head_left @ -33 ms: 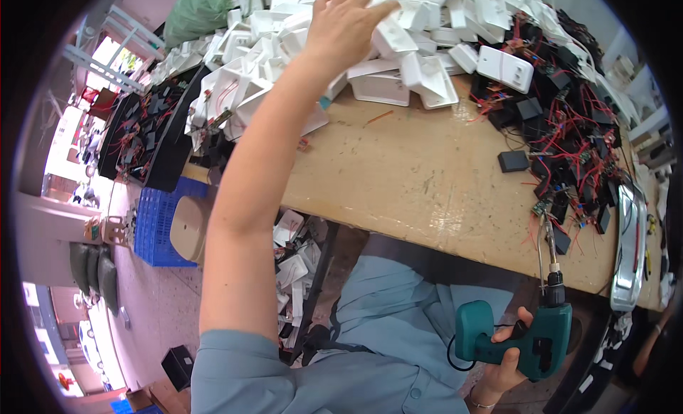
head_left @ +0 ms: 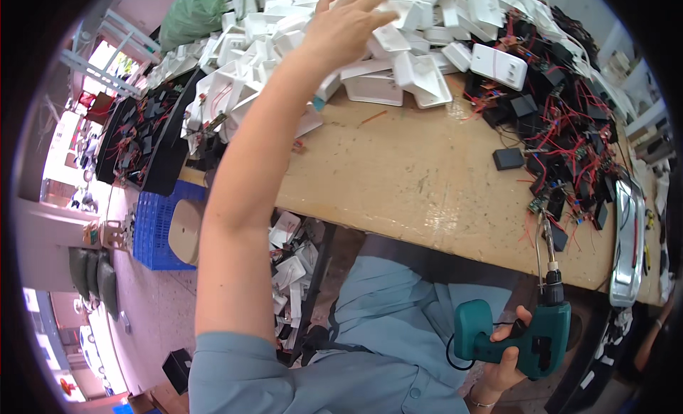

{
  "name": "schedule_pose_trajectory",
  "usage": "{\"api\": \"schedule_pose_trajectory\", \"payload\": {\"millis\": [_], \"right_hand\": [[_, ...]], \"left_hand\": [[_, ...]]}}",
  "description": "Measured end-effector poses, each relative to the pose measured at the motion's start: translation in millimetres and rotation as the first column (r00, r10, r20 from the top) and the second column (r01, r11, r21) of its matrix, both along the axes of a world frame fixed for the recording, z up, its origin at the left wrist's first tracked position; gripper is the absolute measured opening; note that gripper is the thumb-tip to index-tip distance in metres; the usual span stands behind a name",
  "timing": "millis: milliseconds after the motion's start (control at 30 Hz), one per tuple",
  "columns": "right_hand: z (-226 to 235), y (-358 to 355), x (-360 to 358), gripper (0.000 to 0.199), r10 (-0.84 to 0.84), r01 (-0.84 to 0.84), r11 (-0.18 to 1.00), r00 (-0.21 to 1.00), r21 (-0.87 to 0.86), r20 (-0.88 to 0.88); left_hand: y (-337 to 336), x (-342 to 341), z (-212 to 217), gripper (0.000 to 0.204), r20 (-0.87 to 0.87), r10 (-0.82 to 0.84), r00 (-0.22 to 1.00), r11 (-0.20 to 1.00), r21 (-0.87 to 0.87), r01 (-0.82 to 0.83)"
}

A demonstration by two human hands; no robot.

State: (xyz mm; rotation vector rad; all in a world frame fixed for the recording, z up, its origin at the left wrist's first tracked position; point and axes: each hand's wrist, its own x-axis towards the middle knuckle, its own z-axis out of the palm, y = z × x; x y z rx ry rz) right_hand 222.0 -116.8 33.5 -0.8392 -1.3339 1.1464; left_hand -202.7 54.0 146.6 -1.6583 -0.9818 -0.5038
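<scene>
My left hand point(head_left: 343, 35) stretches far forward over a heap of white plastic casings point(head_left: 373, 86), its fingers spread and nothing visible in them. Whether its fingertips touch a casing I cannot tell. Low on the right, my right hand point(head_left: 506, 360) grips a green power drill point(head_left: 546, 341) by the handle, in front of the table's near edge. The drill's long metal bit point(head_left: 548, 239) points away from me, over the table's edge. Its tip lies by a tangle of black boxes, red wires and circuit boards point(head_left: 562, 140).
The brown tabletop point(head_left: 384, 165) has a shiny metal tray point(head_left: 627, 243) at its right end. A black bin of wired parts point(head_left: 167, 140) stands left, above a blue crate point(head_left: 153, 229) and a beige stool point(head_left: 186, 232). More white casings point(head_left: 290, 271) lie under the table.
The whole view has shifted slightly, so the table and heaps sit a little further left. My left hand remains over the casings, and my right hand keeps its grip on the drill.
</scene>
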Motion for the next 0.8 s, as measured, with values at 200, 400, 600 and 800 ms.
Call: {"api": "schedule_pose_trajectory", "payload": {"millis": [200, 400, 600, 800], "right_hand": [[-3, -1, 9, 0.061, -0.04, 0.038, 0.999, 0.998, -0.03, -0.049], [-3, 3, 11, 0.062, -0.061, 0.059, 0.998, 0.997, -0.027, -0.045], [0, 1, 13, 0.061, -0.068, 0.068, 0.998, 0.996, 0.001, -0.05], [1, -7, 16, 0.059, -0.07, 0.07, 0.998, 0.996, -0.003, -0.047]], "left_hand": [[-9, -30, 0, 0.018, 0.148, 0.311, 0.939, 0.731, -0.669, -0.136], [-64, 52, -18, 0.011, 0.171, 0.133, 0.976, 0.983, -0.145, -0.108], [-80, 172, -105, 0.011, 0.397, -0.008, 0.918, 0.964, -0.242, 0.113], [-96, 194, -108, 0.017, 0.514, 0.071, 0.855, 0.8, -0.542, 0.259]]}}
